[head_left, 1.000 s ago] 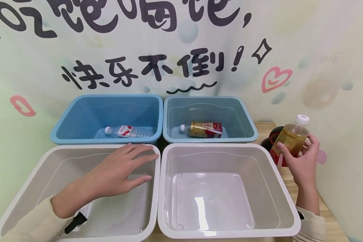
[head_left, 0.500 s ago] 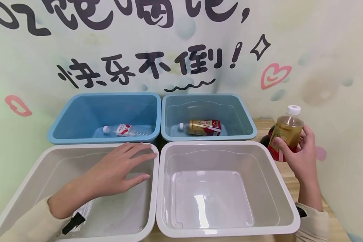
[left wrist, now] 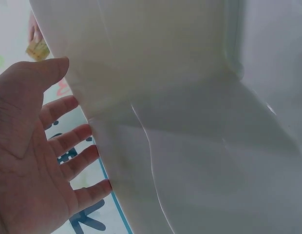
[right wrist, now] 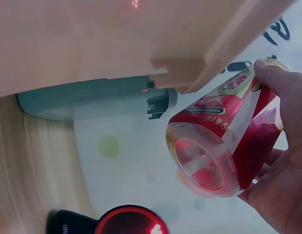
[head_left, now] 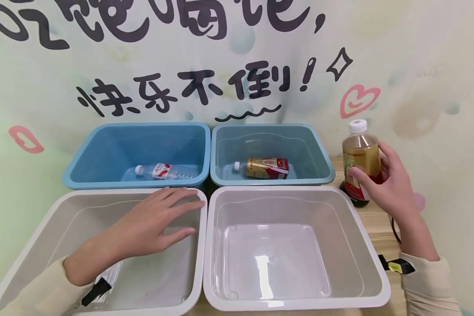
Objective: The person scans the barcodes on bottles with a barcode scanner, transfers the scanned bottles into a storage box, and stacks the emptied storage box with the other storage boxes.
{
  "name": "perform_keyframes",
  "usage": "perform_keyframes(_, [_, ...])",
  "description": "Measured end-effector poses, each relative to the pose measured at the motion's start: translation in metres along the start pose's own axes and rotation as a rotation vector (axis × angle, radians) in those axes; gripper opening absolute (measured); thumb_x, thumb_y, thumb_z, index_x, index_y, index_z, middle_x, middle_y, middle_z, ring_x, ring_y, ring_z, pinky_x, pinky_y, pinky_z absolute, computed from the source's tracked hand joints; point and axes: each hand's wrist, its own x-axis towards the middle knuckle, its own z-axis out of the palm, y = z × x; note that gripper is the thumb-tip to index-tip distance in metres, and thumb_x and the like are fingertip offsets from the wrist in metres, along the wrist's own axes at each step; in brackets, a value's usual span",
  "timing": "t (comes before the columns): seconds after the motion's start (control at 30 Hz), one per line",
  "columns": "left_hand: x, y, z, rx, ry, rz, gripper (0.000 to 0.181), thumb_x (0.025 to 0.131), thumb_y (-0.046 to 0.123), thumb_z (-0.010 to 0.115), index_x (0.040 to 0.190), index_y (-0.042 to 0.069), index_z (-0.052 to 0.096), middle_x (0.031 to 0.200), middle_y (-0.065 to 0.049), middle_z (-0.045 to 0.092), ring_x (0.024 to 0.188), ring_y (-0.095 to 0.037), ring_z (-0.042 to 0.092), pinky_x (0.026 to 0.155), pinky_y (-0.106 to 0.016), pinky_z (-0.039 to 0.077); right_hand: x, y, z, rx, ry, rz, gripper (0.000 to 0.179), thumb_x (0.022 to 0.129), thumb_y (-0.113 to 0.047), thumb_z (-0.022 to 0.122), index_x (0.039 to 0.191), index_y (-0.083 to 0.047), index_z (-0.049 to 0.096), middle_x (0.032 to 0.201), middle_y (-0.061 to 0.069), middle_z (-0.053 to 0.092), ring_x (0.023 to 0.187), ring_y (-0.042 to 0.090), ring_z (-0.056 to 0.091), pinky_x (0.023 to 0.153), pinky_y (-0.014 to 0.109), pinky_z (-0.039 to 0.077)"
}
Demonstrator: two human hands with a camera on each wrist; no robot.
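My right hand (head_left: 393, 186) grips a plastic drink bottle (head_left: 361, 160) with a gold and red label and a white cap, held upright beside the right rim of the front right bin. From below, the right wrist view shows the bottle's clear base (right wrist: 204, 161), with thumb and fingers around its side. My left hand (head_left: 158, 221) is spread over the front left bin (head_left: 47, 219), its fingers straight near the back right corner of the rim; it holds nothing. A similar gold and red bottle (head_left: 266, 168) lies in the teal bin (head_left: 274, 181).
A clear bottle (head_left: 163, 171) with a red and white label lies in the blue bin (head_left: 138, 184) at back left. The front right bin (head_left: 298, 303) is whitish grey. On the wooden table (head_left: 383, 241) to the right, a black object with a red ring (right wrist: 131, 209) stands below the bottle.
My right hand has raised the bottle and moved it left, turning it from tilted to upright. The left hand stays in place over the front left bin.
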Motion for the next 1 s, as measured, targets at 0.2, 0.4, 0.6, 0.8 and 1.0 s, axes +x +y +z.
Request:
perform_keyframes(0.2, [-0.002, 0.0, 0.0, -0.002, -0.01, -0.015, 0.059, 0.094, 0.045, 0.077, 0.149, 0.029, 0.061, 0.152, 0.0, 0.06, 0.141, -0.026, 0.056, 0.115, -0.054, 0.051, 0.02, -0.026, 0.002, -0.103, -0.112, -0.058, 0.09, 0.091, -0.02, 0.082, 0.163, -0.042, 0.033, 0.144, 0.01, 0.057, 0.109, -0.002, 0.05, 0.08, -0.002, 0.043])
perform_keyframes(0.4, [0.001, 0.0, 0.0, 0.0, -0.002, -0.004, 0.058, 0.095, 0.046, 0.076, 0.149, 0.029, 0.061, 0.152, 0.0, 0.059, 0.14, -0.026, 0.056, 0.115, -0.053, 0.05, 0.044, -0.05, 0.007, -0.156, -0.192, -0.175, 0.087, 0.087, -0.02, 0.086, 0.161, -0.034, 0.042, 0.142, 0.011, 0.06, 0.106, 0.003, 0.052, 0.08, 0.003, 0.042])
perform_keyframes(0.6, [0.002, 0.0, 0.001, -0.004, 0.017, 0.016, 0.057, 0.096, 0.045, 0.076, 0.148, 0.029, 0.062, 0.151, 0.0, 0.06, 0.14, -0.026, 0.056, 0.115, -0.052, 0.05, 0.061, -0.075, 0.018, -0.246, -0.318, -0.317, 0.086, 0.084, -0.019, 0.089, 0.158, -0.026, 0.047, 0.141, 0.007, 0.062, 0.11, 0.017, 0.057, 0.081, 0.008, 0.046])
perform_keyframes(0.8, [0.002, 0.001, 0.0, -0.005, 0.032, 0.031, 0.055, 0.096, 0.042, 0.076, 0.148, 0.028, 0.062, 0.15, -0.001, 0.061, 0.139, -0.027, 0.057, 0.113, -0.053, 0.051, 0.075, -0.094, 0.031, -0.27, -0.398, -0.392, 0.081, 0.084, -0.015, 0.088, 0.155, -0.018, 0.05, 0.139, 0.008, 0.062, 0.114, 0.02, 0.059, 0.086, 0.019, 0.049])
perform_keyframes(1.0, [-0.001, 0.0, -0.001, -0.001, 0.029, 0.029, 0.055, 0.097, 0.042, 0.075, 0.148, 0.027, 0.062, 0.151, -0.001, 0.06, 0.14, -0.026, 0.056, 0.114, -0.053, 0.051, 0.091, -0.099, 0.05, -0.229, -0.464, -0.357, 0.078, 0.085, -0.012, 0.086, 0.153, -0.014, 0.048, 0.139, 0.01, 0.061, 0.115, 0.023, 0.058, 0.087, 0.023, 0.053])
